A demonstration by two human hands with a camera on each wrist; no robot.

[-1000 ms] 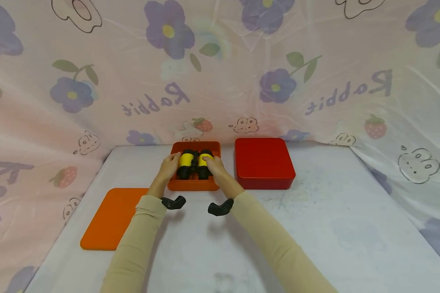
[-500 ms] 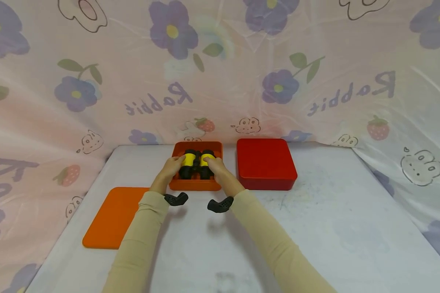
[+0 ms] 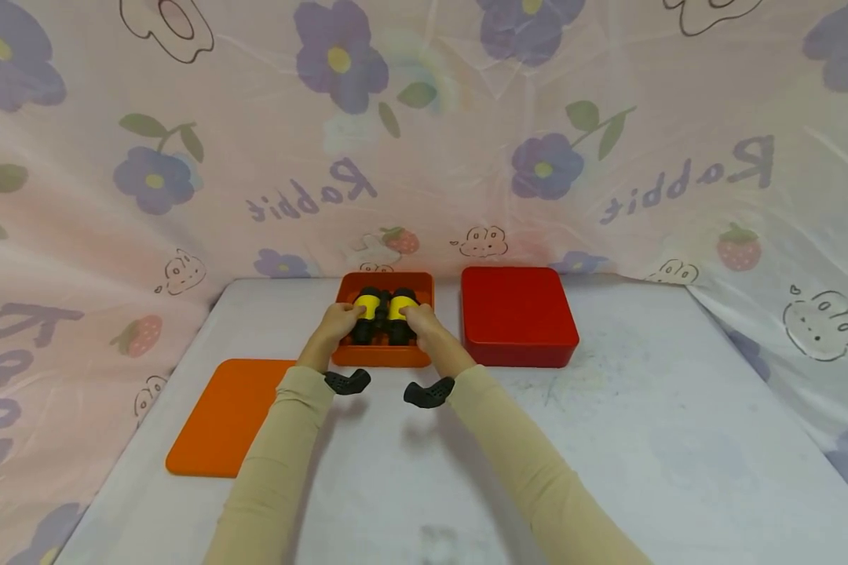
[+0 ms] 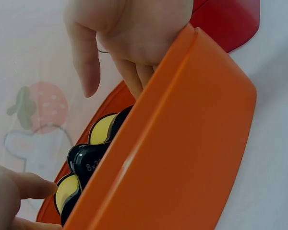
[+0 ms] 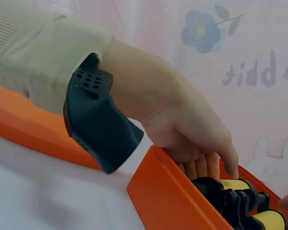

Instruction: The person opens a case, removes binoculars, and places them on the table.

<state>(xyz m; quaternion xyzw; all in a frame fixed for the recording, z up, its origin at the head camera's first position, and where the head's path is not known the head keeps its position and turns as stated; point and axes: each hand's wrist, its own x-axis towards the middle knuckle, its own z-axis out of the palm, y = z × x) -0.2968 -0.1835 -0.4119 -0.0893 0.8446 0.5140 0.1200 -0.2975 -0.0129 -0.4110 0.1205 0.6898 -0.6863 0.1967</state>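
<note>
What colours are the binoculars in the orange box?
The binoculars are black and yellow, clearest in the head view.

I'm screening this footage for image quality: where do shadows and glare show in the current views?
Head: soft shadows on the white table between the beige sleeves; left wrist: a pale streak of glare on the orange box; right wrist: a blurred shadow on the table beside the orange lid.

binoculars (image 3: 382, 311) in the tray (image 3: 381, 358); box (image 3: 519, 310) to its right — lid (image 3: 226, 416) front-left.
</note>
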